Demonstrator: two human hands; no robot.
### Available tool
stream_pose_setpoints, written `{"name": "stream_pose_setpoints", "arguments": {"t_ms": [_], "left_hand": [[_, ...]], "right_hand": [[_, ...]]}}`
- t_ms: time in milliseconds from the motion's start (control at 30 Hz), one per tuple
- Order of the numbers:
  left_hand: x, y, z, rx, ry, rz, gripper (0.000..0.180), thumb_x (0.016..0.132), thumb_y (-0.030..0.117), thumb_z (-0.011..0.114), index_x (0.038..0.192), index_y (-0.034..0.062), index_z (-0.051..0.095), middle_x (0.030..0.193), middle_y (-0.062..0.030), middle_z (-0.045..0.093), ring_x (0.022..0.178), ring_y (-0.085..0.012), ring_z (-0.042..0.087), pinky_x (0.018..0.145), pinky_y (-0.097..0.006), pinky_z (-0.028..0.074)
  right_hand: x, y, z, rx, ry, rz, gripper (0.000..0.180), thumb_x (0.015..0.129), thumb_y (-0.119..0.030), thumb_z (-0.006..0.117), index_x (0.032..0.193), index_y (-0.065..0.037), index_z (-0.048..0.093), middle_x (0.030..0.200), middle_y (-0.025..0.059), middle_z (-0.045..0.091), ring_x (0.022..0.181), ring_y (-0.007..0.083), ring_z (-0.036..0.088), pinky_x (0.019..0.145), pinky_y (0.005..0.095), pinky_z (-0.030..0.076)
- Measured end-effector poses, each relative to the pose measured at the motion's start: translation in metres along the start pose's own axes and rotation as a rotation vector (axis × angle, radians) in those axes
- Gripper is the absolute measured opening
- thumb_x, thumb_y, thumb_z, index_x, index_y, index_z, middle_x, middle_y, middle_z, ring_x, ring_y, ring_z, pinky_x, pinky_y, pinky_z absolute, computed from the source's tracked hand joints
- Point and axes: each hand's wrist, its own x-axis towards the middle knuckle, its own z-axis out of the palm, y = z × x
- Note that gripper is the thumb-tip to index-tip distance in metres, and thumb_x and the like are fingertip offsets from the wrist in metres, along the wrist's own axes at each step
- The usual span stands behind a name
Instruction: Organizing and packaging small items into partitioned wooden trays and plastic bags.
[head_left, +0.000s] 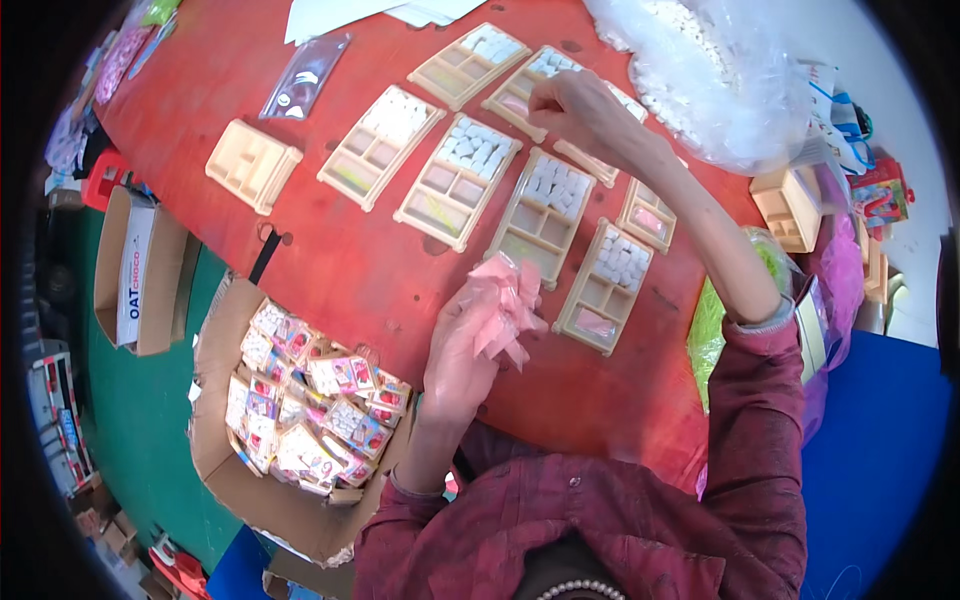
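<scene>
A bunch of thin pink plastic packets is gripped in my left hand, close to the front edge of the red table. My right hand reaches far out over the back trays, its fingers pinched together; whatever they hold is hidden. Below it stands a beige compartment tray with white pieces and a pink packet. Nearest to my left hand is another beige tray, with white pieces in its far section. To its right, a tray has a pink packet in its near section.
More beige trays, such as one with a greenish packet, fill the table's middle. At left lies an upturned-looking tray beside a clear pouch. A cardboard box of small packages stands front left. A clear bag of white pieces sits back right.
</scene>
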Motion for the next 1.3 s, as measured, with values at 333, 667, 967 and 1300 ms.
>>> {"name": "stream_pose_setpoints", "arguments": {"t_ms": [333,667,967,1300], "left_hand": [[0.001,0.010,-0.003,0.010,0.098,0.124,0.026,0.093,0.018,0.049,0.113,0.0013,0.052,0.089,-0.0108,0.062,0.075,-0.0183,0.063,0.052,-0.025,0.050],[0.000,0.017,-0.020,-0.053,0.193,0.184,0.026,0.093,0.019,0.048,0.111,0.0005,0.053,0.089,-0.0147,0.063,0.072,-0.0224,0.065,0.045,-0.025,0.049],[0.002,0.014,-0.026,-0.028,0.157,0.161,0.029,0.092,0.023,0.050,0.112,0.0012,0.053,0.090,-0.0148,0.063,0.071,-0.0227,0.065,0.043,-0.028,0.050],[0.006,0.018,-0.020,-0.013,0.184,0.201,0.027,0.094,0.018,0.046,0.111,-0.0017,0.052,0.090,-0.0164,0.062,0.068,-0.0209,0.065,0.042,-0.024,0.048]], "right_hand": [[-0.051,-0.072,-0.008,0.773,-0.489,-0.185,0.018,0.081,-0.014,0.060,0.080,0.004,0.061,0.060,0.0054,0.056,0.057,0.0096,0.052,0.051,0.0277,0.040],[-0.027,-0.053,-0.023,0.619,-0.394,-0.049,0.007,0.076,-0.007,0.065,0.081,-0.001,0.066,0.063,-0.0005,0.059,0.057,0.0071,0.052,0.052,0.0239,0.043],[0.084,-0.024,0.037,0.581,0.239,0.253,0.018,0.078,-0.016,0.063,0.079,0.002,0.066,0.064,0.0057,0.061,0.059,0.0095,0.058,0.053,0.0255,0.046],[0.025,-0.065,0.015,0.607,-0.285,-0.030,0.018,0.080,-0.018,0.062,0.082,0.000,0.065,0.068,0.0083,0.062,0.061,0.0171,0.057,0.057,0.0297,0.044]]}}
